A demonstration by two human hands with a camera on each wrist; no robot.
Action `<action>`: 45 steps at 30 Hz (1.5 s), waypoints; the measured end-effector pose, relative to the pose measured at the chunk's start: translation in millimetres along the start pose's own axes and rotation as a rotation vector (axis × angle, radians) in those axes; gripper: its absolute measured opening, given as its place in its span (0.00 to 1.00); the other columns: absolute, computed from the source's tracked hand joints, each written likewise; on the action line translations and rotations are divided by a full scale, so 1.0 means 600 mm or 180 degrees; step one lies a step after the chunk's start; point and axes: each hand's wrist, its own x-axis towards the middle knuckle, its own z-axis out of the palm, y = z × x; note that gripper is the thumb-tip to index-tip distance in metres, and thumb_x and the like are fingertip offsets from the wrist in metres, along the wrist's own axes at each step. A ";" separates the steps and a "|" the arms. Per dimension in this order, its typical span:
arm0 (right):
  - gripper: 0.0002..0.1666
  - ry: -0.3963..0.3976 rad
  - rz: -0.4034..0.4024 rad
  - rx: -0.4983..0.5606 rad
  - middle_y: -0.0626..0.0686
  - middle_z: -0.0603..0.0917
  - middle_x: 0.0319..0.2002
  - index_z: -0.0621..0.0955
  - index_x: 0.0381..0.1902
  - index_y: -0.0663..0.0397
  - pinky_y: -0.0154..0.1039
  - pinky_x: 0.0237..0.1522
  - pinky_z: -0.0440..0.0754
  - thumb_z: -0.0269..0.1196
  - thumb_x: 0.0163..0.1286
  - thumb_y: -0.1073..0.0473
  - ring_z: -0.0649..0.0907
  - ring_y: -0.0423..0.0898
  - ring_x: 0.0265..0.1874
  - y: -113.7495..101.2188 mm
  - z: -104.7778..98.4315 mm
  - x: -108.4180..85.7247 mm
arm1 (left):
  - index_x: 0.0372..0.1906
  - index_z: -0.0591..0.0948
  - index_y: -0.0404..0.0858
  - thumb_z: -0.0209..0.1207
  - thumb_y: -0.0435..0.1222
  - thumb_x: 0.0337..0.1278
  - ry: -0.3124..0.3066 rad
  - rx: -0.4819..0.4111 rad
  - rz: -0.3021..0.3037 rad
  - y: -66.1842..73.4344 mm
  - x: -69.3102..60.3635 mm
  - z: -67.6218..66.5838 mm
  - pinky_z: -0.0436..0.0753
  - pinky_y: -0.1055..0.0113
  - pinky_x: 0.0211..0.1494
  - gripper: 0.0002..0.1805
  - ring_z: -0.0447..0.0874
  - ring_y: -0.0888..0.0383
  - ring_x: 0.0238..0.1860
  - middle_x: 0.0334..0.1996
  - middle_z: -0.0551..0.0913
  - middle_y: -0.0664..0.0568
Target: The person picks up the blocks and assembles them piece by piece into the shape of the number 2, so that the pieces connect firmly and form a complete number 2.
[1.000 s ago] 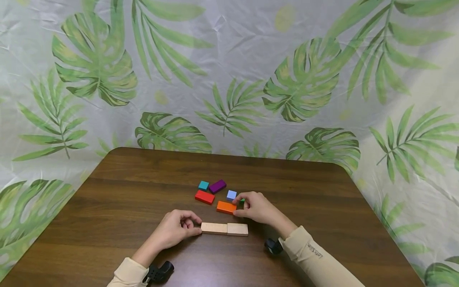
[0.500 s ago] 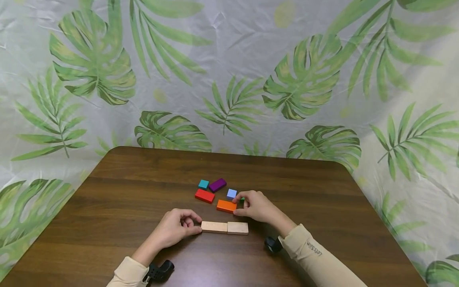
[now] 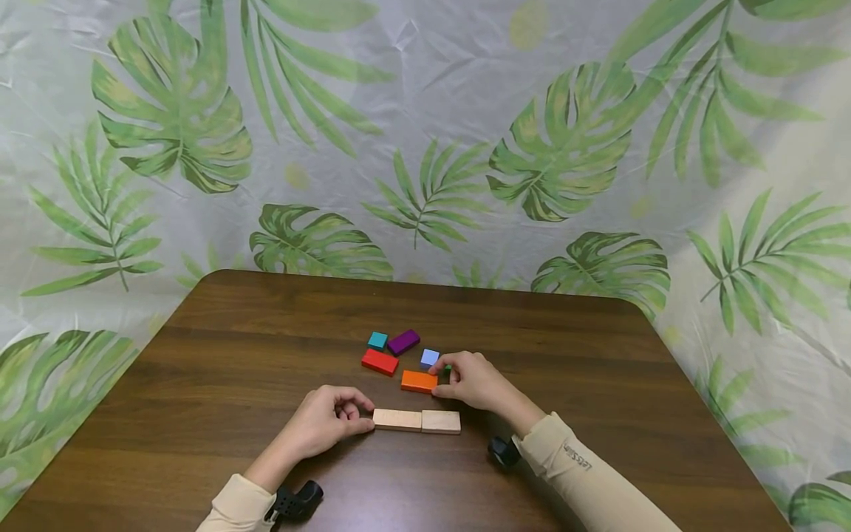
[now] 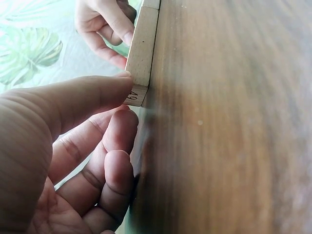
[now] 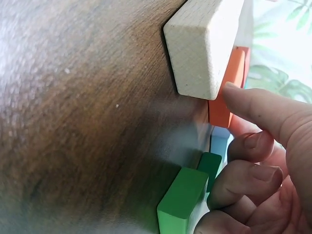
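Two plain wooden blocks lie end to end, a longer left one (image 3: 397,420) and a shorter right one (image 3: 441,422). My left hand (image 3: 327,424) pinches the left end of the longer block between thumb and fingers; in the left wrist view its thumb touches the marked end (image 4: 132,95). Behind the row, my right hand (image 3: 473,382) pinches the right end of the orange block (image 3: 418,381) with thumb and index finger, its other fingers curled. In the right wrist view the orange block (image 5: 225,100) shows past the pale block's end (image 5: 195,58).
Behind lie a red block (image 3: 380,362), a teal block (image 3: 377,340), a purple block (image 3: 403,342) and a light blue block (image 3: 429,358). Two green blocks, one bright (image 5: 183,200) and one dark (image 5: 209,168), lie beside my right hand. Patterned cloth hangs beyond the table (image 3: 266,310).
My right hand and the orange block have shifted very slightly left. My left hand keeps its place at the end of the wooden row.
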 end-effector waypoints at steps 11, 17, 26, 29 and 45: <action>0.14 -0.0044 -0.0098 0.0001 0.43 0.70 0.18 0.91 0.53 0.50 0.31 0.26 0.64 0.75 0.71 0.56 0.67 0.38 0.18 -0.001 -0.002 -0.002 | 0.37 0.91 0.45 0.79 0.38 0.54 -0.0012 -0.0004 -0.0001 -0.001 0.000 0.001 0.71 0.73 0.28 0.08 0.72 0.68 0.23 0.23 0.80 0.60; 0.14 -0.0074 -0.0081 0.0024 0.43 0.68 0.17 0.91 0.54 0.49 0.31 0.26 0.62 0.74 0.71 0.57 0.65 0.39 0.18 -0.004 -0.001 -0.001 | 0.37 0.91 0.44 0.79 0.38 0.54 -0.0008 0.0007 -0.0001 -0.001 0.000 0.002 0.72 0.73 0.28 0.08 0.72 0.68 0.23 0.23 0.80 0.60; 0.15 -0.0120 -0.0047 0.0065 0.42 0.66 0.16 0.91 0.55 0.47 0.31 0.25 0.60 0.74 0.71 0.58 0.64 0.38 0.17 -0.010 0.001 0.002 | 0.37 0.91 0.45 0.79 0.38 0.54 -0.0002 0.0012 -0.0006 0.000 0.001 0.002 0.71 0.73 0.28 0.08 0.72 0.68 0.23 0.22 0.80 0.61; 0.15 -0.0129 -0.0095 0.0073 0.42 0.66 0.16 0.91 0.55 0.48 0.30 0.25 0.60 0.74 0.71 0.58 0.64 0.37 0.17 -0.012 0.001 0.003 | 0.37 0.91 0.45 0.79 0.38 0.54 0.0002 0.0018 -0.0002 0.000 0.001 0.001 0.71 0.73 0.28 0.08 0.72 0.68 0.23 0.22 0.80 0.61; 0.15 -0.0195 -0.0229 0.0039 0.42 0.67 0.15 0.91 0.55 0.49 0.29 0.24 0.61 0.74 0.71 0.59 0.64 0.37 0.16 -0.028 0.010 0.015 | 0.37 0.91 0.44 0.79 0.39 0.55 -0.0032 -0.0033 0.0005 0.000 0.002 -0.001 0.71 0.73 0.28 0.08 0.72 0.68 0.23 0.23 0.80 0.60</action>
